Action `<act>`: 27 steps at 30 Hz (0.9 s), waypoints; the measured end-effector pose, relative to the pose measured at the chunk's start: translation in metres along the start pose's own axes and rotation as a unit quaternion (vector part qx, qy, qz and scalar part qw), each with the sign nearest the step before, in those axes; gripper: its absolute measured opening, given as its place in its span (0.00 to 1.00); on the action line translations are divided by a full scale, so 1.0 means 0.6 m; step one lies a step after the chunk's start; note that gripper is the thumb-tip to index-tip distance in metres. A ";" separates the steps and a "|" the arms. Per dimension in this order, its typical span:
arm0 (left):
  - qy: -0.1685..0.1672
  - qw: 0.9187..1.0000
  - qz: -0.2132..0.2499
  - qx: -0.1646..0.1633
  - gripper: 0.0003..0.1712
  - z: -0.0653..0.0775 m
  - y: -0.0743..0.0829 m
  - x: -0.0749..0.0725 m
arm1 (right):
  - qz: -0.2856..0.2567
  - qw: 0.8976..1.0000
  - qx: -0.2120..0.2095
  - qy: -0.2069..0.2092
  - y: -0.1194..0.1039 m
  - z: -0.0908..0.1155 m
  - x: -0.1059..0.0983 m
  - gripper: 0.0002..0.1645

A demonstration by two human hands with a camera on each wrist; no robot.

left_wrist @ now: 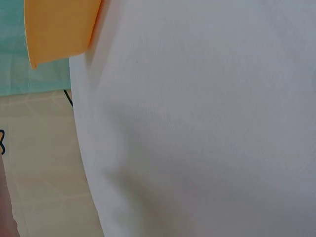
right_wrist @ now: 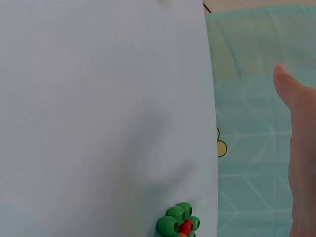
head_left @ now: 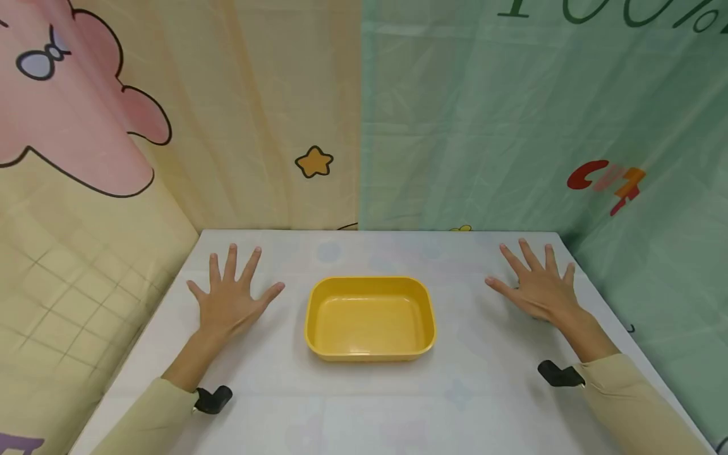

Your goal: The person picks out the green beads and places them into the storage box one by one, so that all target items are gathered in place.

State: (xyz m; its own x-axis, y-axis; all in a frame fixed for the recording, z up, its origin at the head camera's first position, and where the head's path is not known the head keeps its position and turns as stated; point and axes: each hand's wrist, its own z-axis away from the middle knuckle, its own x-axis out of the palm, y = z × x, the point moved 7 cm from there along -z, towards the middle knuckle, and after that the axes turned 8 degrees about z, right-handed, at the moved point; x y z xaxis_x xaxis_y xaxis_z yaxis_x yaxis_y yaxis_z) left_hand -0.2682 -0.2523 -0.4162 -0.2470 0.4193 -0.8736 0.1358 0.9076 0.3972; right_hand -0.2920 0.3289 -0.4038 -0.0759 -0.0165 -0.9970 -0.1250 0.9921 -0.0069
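Observation:
Both hands hover palm down over a white-covered table, fingers spread wide. My left hand is to the left of a yellow rectangular tray and holds nothing. On the tray's other side, my right hand is likewise spread with nothing in its grasp. The tray has rounded corners and nothing inside. Several round beads with holes, green beads around a red bead, sit clustered on the table at the bottom of the right wrist view. In the head view the right hand hides them.
The white table runs back to a printed curtain, beige curtain on the left and green curtain on the right. Curtain also hangs along both sides. Each sleeve cuff has a black wrist mount beside it.

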 end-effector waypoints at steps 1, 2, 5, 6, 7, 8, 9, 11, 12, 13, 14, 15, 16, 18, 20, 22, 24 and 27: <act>-0.002 1.000 0.000 0.005 0.55 0.003 0.006 0.002 | -0.002 1.000 0.002 0.003 0.004 0.002 -0.001 0.59; -0.004 1.000 0.001 0.011 0.55 0.006 0.013 0.005 | -0.004 1.000 0.003 0.006 0.009 0.004 -0.001 0.58; -0.019 0.999 0.012 0.028 0.55 0.017 0.036 0.017 | -0.012 1.000 0.009 0.011 0.021 0.012 0.001 0.58; -0.026 0.999 0.016 0.034 0.55 0.022 0.045 0.021 | -0.015 1.000 0.010 0.012 0.025 0.014 0.002 0.58; -0.032 0.998 0.022 0.040 0.55 0.026 0.053 0.026 | -0.017 1.000 0.011 0.011 0.029 0.017 0.003 0.58; -0.037 0.998 0.029 0.045 0.56 0.031 0.060 0.030 | -0.018 1.000 0.011 0.011 0.032 0.020 0.004 0.58; -0.041 0.997 0.038 0.049 0.56 0.035 0.068 0.033 | -0.019 1.000 0.010 0.011 0.036 0.023 0.005 0.58; -0.045 0.996 0.053 0.058 0.58 0.043 0.082 0.037 | -0.018 1.000 0.010 0.011 0.045 0.030 0.007 0.58; -0.045 0.995 0.060 0.062 0.60 0.047 0.089 0.039 | -0.016 1.000 0.010 0.011 0.050 0.033 0.008 0.58; -0.046 0.995 0.069 0.064 0.61 0.050 0.095 0.040 | -0.013 1.000 0.009 0.010 0.056 0.037 0.009 0.58; -0.046 0.994 0.076 0.066 0.63 0.053 0.101 0.041 | -0.010 1.000 0.010 0.010 0.062 0.040 0.009 0.58; -0.047 0.993 0.083 0.067 0.64 0.056 0.107 0.042 | -0.010 1.000 0.011 0.009 0.069 0.044 0.011 0.59; -0.049 0.992 0.090 0.067 0.66 0.059 0.111 0.044 | -0.009 1.000 0.012 0.006 0.077 0.048 0.011 0.59; -0.055 0.990 0.113 0.064 0.68 0.066 0.119 0.050 | -0.003 1.000 0.013 0.005 0.092 0.056 0.014 0.59; -0.063 0.986 0.147 0.056 0.72 0.073 0.124 0.058 | 0.000 1.000 0.016 0.002 0.107 0.064 0.017 0.59; -0.076 0.978 0.188 0.040 0.75 0.081 0.126 0.070 | 0.004 1.000 0.018 0.000 0.121 0.073 0.021 0.60; -0.092 0.966 0.241 0.014 0.77 0.090 0.128 0.083 | 0.006 1.000 0.020 0.000 0.132 0.081 0.025 0.60; -0.123 0.938 0.321 -0.038 0.78 0.103 0.129 0.104 | -0.003 1.000 0.024 -0.006 0.147 0.092 0.035 0.61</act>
State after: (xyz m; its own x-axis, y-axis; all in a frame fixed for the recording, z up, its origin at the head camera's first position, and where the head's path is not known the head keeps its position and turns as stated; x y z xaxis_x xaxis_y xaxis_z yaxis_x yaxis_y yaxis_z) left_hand -0.2135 -0.1570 -0.4571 0.0927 0.8711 -0.4823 0.1094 0.4725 0.8745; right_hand -0.2500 0.4230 -0.4297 -0.0636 -0.0221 -0.9977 -0.0787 0.9967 -0.0171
